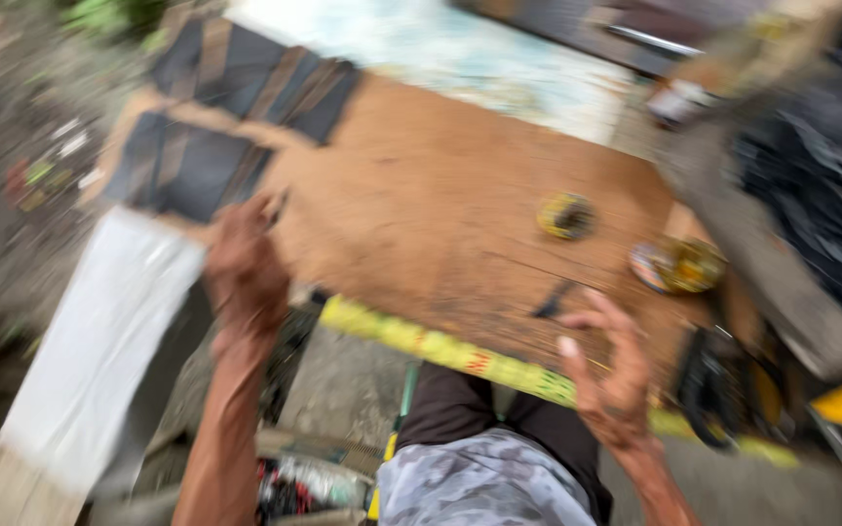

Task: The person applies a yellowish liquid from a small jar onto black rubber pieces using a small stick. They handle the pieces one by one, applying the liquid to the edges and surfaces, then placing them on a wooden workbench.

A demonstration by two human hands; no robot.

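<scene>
Brown wooden board [440, 195] serves as the work surface; whole view is motion-blurred, so fine detail can't be read. Left hand [244, 268] rests at the board's left edge, fingers curled over the rim w/ something dark at the fingertips; whether the grip is closed on it can't be told. Right hand [608, 375] is at the board's near edge, fingers spread and bent, lying over a yellow measuring tape [440, 349]. Tape strip runs along the near edge, approx. left to right, passing under the right hand. Dark striped panels [246, 78] lie at the board's far-left corner. White sheet [99, 341] hangs beside the left hand. Small yellow roll [565, 215] and a round tin [679, 265] sit on the board's right part, well apart from both hands.
</scene>
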